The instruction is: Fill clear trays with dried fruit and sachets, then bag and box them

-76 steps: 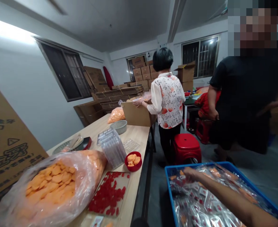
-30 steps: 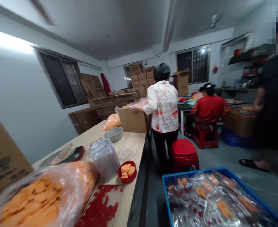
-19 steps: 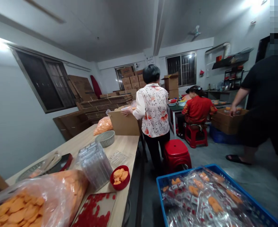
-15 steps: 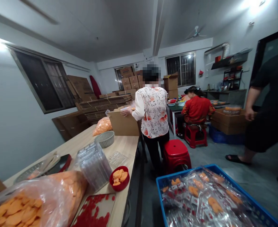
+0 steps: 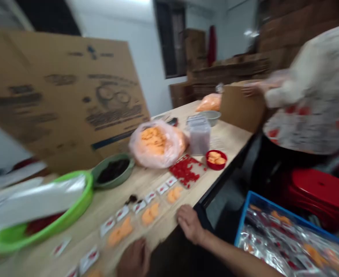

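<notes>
My right hand point(image 5: 189, 223) rests at the table's front edge, its fingers curled, with nothing seen in them. My left hand point(image 5: 134, 258) is at the bottom of the view, blurred, close to the orange pieces point(image 5: 120, 232) in clear trays; its fingers cannot be made out. A row of small white packets with red marks point(image 5: 150, 197) lies behind the trays. Further back are a flat tray of red pieces point(image 5: 186, 169), a red bowl of orange pieces point(image 5: 216, 159) and an open plastic bag of orange pieces point(image 5: 154, 142).
A green basin point(image 5: 84, 198) and a grey-green bowl point(image 5: 113, 171) stand at the left before a large carton point(image 5: 71, 96). At the right are a blue crate point(image 5: 244, 221) of packed bags, a red stool point(image 5: 322, 188) and a person point(image 5: 316, 88) beside a box.
The view has swung left and down to the table. Both my hands, the green basin and the row of trays have come into view.
</notes>
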`<action>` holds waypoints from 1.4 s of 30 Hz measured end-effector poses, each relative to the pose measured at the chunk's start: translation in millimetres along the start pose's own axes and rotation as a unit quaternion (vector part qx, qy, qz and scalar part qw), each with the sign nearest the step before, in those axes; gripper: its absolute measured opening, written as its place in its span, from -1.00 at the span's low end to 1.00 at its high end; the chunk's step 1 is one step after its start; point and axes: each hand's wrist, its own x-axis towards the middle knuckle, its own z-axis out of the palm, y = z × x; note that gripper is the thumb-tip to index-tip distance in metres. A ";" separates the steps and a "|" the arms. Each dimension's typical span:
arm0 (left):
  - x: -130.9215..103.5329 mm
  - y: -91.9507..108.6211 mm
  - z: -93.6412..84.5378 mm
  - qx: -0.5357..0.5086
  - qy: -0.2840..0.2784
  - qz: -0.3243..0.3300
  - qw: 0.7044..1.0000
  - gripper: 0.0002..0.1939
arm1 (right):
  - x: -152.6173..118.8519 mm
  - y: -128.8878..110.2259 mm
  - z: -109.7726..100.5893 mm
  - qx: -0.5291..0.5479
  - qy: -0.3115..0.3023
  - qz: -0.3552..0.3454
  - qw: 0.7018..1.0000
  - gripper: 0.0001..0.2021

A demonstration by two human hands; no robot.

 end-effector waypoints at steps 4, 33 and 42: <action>-18.5 25.2 -14.2 0.039 -0.036 -0.028 0.998 -0.87 | -11.7 2.3 -16.0 0.084 -0.047 0.035 0.995 -0.71; 65.8 -14.8 -36.9 0.026 -0.111 -0.261 0.958 -0.74 | 173.0 -35.7 86.2 -0.081 -0.428 0.029 0.900 -0.43; 94.4 -69.6 -17.6 0.052 -0.271 -0.210 0.938 -0.73 | 165.7 -43.5 140.4 -0.079 -0.452 0.074 0.886 -0.61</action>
